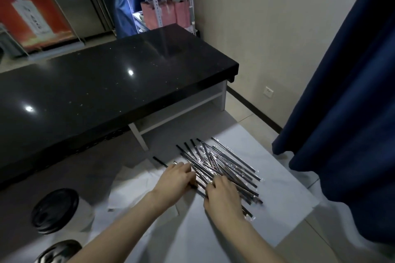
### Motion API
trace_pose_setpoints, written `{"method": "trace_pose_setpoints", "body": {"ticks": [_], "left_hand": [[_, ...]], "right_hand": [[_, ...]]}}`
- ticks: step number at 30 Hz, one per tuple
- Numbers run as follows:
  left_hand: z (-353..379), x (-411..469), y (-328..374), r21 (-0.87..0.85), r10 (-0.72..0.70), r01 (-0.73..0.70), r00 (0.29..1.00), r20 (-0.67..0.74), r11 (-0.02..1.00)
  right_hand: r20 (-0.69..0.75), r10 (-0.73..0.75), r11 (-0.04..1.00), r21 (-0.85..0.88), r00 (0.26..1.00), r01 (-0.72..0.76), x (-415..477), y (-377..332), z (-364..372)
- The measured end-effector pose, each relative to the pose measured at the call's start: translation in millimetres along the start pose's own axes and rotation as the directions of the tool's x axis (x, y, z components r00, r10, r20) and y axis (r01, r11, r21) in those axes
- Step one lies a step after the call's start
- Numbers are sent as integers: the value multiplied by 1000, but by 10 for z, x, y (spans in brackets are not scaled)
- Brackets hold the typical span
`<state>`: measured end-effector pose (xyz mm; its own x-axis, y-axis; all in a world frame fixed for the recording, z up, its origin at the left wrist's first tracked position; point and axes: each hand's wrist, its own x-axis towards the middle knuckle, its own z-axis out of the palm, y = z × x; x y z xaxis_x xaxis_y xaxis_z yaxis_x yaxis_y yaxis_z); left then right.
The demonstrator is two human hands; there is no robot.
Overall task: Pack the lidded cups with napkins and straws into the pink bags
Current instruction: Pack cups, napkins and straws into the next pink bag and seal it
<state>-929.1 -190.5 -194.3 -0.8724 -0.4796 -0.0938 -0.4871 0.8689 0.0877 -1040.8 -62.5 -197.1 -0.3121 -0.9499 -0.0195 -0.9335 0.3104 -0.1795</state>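
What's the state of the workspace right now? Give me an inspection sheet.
Surface: white sheet spread on the tiled floor.
Job's things: wrapped straws heaped on the sheet; lidded cup at lower left, second cup at the bottom edge; pink bags far off on a shelf rack.
Clutter: loose white paper beside the cups.
Hands: left hand lies flat on the straws; right hand on the pile, grip unclear.
Cables: nothing seen.
Surroundings: black counter, blue curtain, wall socket.

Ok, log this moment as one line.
left hand: touching pile of plastic-wrapped black straws | right hand: on same pile, grip unclear | white paper sheet: under pile | black-lidded white cups: person's left, not bagged
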Motion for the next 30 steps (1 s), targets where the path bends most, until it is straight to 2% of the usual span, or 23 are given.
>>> {"method": "trace_pose_setpoints", "body": {"ticks": [4, 7, 10, 13, 17, 22, 26, 30], "left_hand": [[-12, -52, 13, -35, 23, -25, 999, -37, 999], [-52, -103, 8, -45, 45, -48, 997, -60, 998], [-157, -177, 11, -76, 64, -75, 988, -141, 994], [-353, -295, 9, -110, 28, -60, 962, -272, 992], [-726, -586, -91, -122, -13, -34, 931, -366, 992], [-1207, -1258, -327, -106, -116, 74, 869, -480, 992], [-1469, -2039, -616, -85, -217, 204, 812, -542, 975], [-1649, -2990, -858, -99, -346, 365, 712, -611, 926]], "right_hand": [[-82, -38, 999, 28, 996, 40, -24, -1, 16], [-78, -17, 994, 105, 997, 25, -53, 48, 2], [-50, 36, 965, 263, 998, -22, -74, 116, -25], [-96, 72, 894, 447, 993, -22, -98, 134, -167], [-192, -18, 795, 593, 981, 131, -53, -22, -471], [-338, -188, 713, 599, 922, 365, 67, -609, -809], [-418, -353, 643, 541, 837, 541, 85, -1362, -1004], [-461, -549, 560, 415, 697, 717, -16, -2311, -1099]]}}
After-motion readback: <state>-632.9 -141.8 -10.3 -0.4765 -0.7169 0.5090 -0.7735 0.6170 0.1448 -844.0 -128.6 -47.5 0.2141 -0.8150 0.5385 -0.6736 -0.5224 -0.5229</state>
